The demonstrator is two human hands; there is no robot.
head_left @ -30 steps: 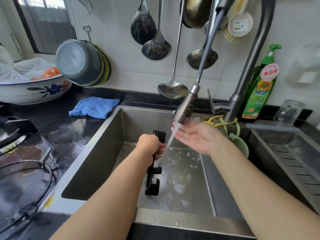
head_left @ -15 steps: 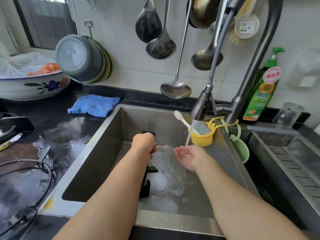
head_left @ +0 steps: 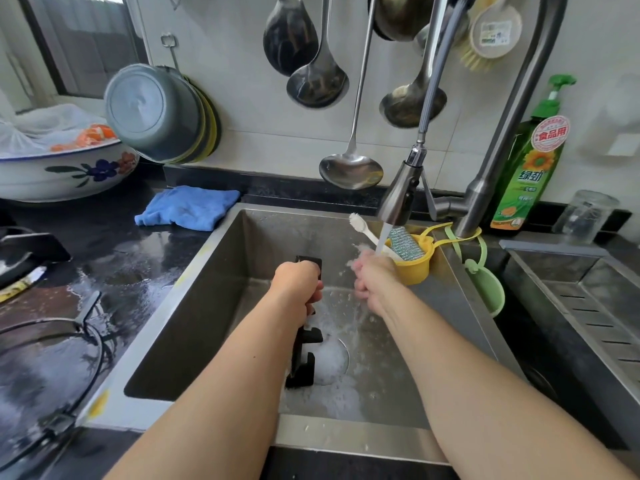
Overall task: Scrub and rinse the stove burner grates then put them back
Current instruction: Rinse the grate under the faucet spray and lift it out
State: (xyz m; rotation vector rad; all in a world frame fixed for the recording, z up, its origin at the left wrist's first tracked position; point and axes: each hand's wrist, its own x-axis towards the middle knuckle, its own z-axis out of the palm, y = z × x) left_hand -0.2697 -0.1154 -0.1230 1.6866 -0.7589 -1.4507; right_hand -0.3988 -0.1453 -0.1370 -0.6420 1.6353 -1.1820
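Both forearms reach forward from the lower edge of the view into the steel sink (head_left: 194,306). The left hand (head_left: 298,289) is seen from the back, knuckles up, its fingers curled tight round the upper part of a black burner grate (head_left: 304,355); this grip is fully closed on the bar. The grate stands on end inside the sink basin, its long axis running roughly up and down in the view, top end showing just above the left hand and bottom end resting close to the foamy drain (head_left: 329,362). Short black prongs stick out from the bar toward the right.

The right hand (head_left: 372,282) is beside the left, a little apart from the grate, under the stream of water (head_left: 382,239) falling from the pull-down tap head (head_left: 398,199). It is blurred and splashed; its fingers look loosely bent and it has hold of nothing.

Behind the right hand a yellow cup (head_left: 417,266) hangs at the sink's rim with a toothbrush (head_left: 360,226) and a scouring pad (head_left: 405,242) in it. A blue cloth (head_left: 188,211) lies on the wet dark bench (head_left: 114,258) left of the sink, and a green soap bottle (head_left: 526,174) stands by the tap base.
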